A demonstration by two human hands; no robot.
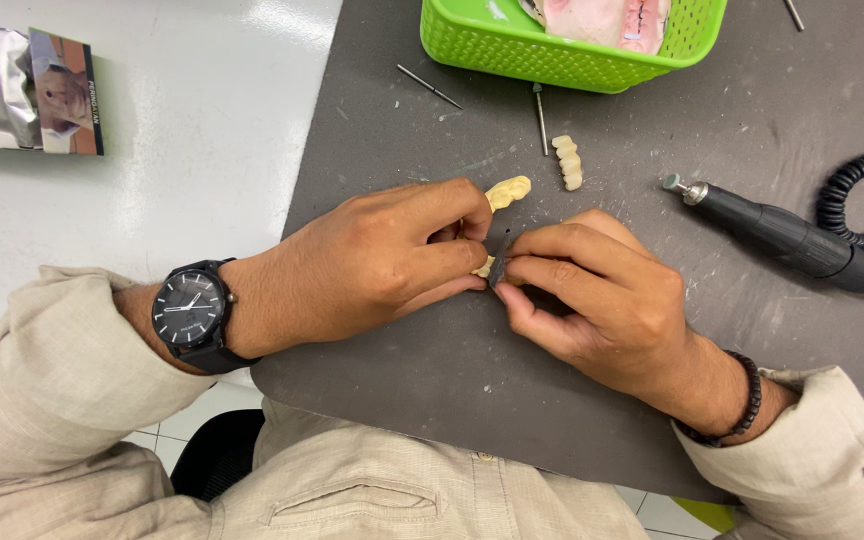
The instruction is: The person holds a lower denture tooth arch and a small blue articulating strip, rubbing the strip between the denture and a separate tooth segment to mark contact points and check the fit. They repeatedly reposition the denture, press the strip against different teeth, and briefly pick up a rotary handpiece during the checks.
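My left hand (382, 262) pinches a cream-coloured dental bridge (507, 192), a short row of tooth shapes whose far end sticks out past my fingers. My right hand (592, 295) meets it from the right, fingertips closed on a small dark piece (497, 272) pressed against the near end of the bridge. Both hands hover just over a dark grey mat (432, 390). A second cream row of teeth (568, 162) lies loose on the mat beyond my hands.
A black rotary handpiece (772, 235) with a coiled cord (862, 200) lies to the right. A green plastic basket (562, 50) holding pink dental casts stands at the back. Thin metal burs (540, 118) lie near it. A printed packet (27, 90) rests on the white table at left.
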